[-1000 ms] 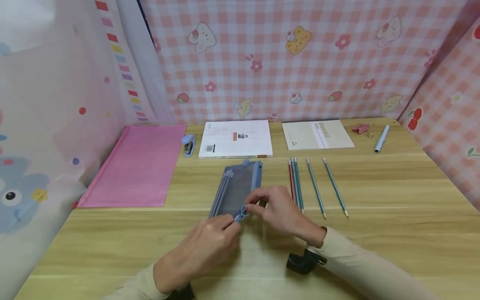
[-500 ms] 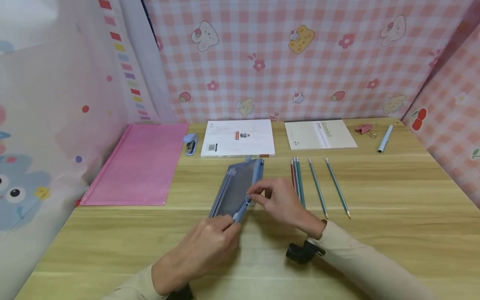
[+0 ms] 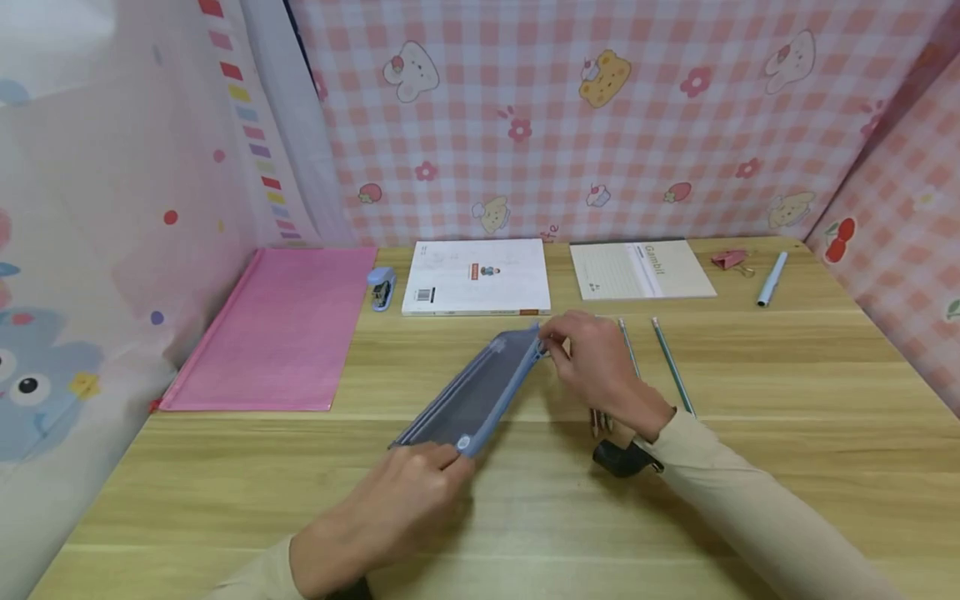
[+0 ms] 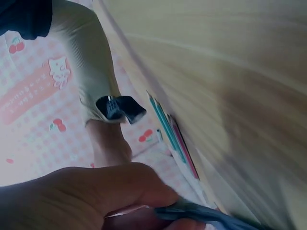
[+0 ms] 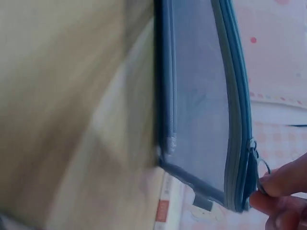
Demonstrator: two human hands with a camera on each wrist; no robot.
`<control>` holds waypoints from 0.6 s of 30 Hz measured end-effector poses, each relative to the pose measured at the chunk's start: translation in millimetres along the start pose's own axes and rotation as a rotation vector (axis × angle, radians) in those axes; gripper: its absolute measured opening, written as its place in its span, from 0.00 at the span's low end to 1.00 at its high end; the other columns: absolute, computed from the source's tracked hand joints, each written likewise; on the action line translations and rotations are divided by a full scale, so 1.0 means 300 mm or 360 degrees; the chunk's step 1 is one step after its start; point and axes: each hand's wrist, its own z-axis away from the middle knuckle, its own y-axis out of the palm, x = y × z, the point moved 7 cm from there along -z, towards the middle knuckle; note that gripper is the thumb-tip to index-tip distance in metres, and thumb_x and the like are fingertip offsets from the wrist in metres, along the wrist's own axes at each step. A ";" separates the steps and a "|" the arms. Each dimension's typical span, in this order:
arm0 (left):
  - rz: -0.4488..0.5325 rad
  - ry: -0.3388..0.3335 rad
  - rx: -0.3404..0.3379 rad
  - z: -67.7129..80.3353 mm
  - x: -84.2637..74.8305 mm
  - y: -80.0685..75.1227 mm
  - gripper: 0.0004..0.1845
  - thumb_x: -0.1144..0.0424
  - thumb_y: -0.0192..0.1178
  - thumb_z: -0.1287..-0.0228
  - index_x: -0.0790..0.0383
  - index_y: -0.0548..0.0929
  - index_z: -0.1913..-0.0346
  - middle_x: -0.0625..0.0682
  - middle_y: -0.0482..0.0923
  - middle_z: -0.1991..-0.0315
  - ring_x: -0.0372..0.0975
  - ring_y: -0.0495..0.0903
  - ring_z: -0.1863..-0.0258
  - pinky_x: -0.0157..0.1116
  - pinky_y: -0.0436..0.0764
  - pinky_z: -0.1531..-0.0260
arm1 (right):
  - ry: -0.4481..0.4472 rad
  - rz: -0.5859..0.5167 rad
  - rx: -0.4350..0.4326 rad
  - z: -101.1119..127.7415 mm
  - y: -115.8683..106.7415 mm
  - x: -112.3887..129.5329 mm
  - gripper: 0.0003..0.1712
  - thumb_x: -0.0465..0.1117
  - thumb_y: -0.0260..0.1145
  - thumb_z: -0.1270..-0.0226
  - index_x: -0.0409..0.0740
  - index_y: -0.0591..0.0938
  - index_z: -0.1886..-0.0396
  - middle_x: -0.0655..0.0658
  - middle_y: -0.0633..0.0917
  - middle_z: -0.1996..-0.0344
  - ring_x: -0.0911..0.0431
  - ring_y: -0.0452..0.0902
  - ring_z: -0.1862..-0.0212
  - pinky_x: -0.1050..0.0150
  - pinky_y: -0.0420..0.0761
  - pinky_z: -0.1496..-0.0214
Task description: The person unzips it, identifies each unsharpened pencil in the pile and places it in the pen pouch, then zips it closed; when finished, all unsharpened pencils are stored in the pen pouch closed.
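Observation:
A blue zippered mesh pencil pouch is tilted up off the wooden table in the head view. My left hand grips its near corner, thumb against the blue edge. At the far end my right hand pinches the zipper pull between thumb and finger. The right wrist view has the slider close to that end, with the zipper tape running away from it. Under and behind the right hand lie several pencils, among them a green one; some are partly hidden.
A pink zip folder lies at left beside a small blue stapler. Along the back are a white book, a notepad, a pink binder clip and a light blue pen. Patterned cloth hangs behind the table.
My right hand has slid the zipper pull away from my left hand to the pouch's far end. The pouch has tipped and swung to the right, while my left hand keeps its grip.

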 end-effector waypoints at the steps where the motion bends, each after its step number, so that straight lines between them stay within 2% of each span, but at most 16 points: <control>1: 0.0011 -0.0011 -0.0003 0.006 0.009 -0.002 0.14 0.68 0.72 0.62 0.56 0.76 0.74 0.44 0.75 0.81 0.35 0.76 0.82 0.29 0.77 0.85 | -0.0007 0.0032 -0.0025 -0.002 -0.011 -0.007 0.04 0.30 0.69 0.39 0.38 0.89 0.66 0.41 0.90 0.69 0.53 0.84 0.73 0.60 0.83 0.73; 5: -0.0043 -0.0105 0.0099 0.023 0.050 0.002 0.13 0.70 0.69 0.64 0.56 0.77 0.74 0.45 0.77 0.81 0.38 0.77 0.83 0.34 0.75 0.87 | 0.0012 0.0103 -0.0064 -0.009 -0.044 -0.042 0.04 0.29 0.68 0.40 0.38 0.88 0.67 0.41 0.89 0.70 0.52 0.84 0.73 0.57 0.83 0.73; 9: -0.0151 -0.0218 0.0272 0.029 0.095 0.019 0.12 0.71 0.67 0.63 0.55 0.78 0.73 0.46 0.79 0.81 0.40 0.76 0.86 0.36 0.72 0.91 | 0.0109 0.0039 0.0009 -0.004 -0.052 -0.075 0.04 0.29 0.68 0.39 0.39 0.88 0.67 0.42 0.89 0.72 0.54 0.81 0.75 0.60 0.81 0.73; 12: -0.0194 -0.0296 0.0395 0.028 0.146 0.031 0.11 0.69 0.68 0.62 0.55 0.78 0.73 0.46 0.80 0.81 0.39 0.73 0.88 0.34 0.69 0.93 | 0.0192 -0.0051 0.0123 0.013 -0.041 -0.088 0.04 0.30 0.68 0.39 0.39 0.87 0.67 0.43 0.89 0.74 0.57 0.78 0.76 0.66 0.77 0.73; 15: -0.0253 -0.0353 0.0506 0.030 0.222 0.048 0.11 0.69 0.70 0.59 0.57 0.78 0.73 0.48 0.80 0.80 0.38 0.69 0.88 0.31 0.67 0.92 | 0.0253 -0.0135 0.0284 0.038 -0.023 -0.090 0.03 0.32 0.67 0.38 0.40 0.87 0.67 0.46 0.88 0.75 0.61 0.74 0.77 0.70 0.72 0.75; 18: -0.0250 -0.0394 0.0577 0.033 0.308 0.075 0.11 0.75 0.68 0.57 0.60 0.79 0.71 0.51 0.80 0.78 0.38 0.69 0.85 0.32 0.69 0.90 | 0.0269 -0.0179 0.0460 0.065 0.004 -0.081 0.02 0.33 0.68 0.37 0.42 0.86 0.68 0.48 0.88 0.76 0.63 0.72 0.78 0.71 0.70 0.76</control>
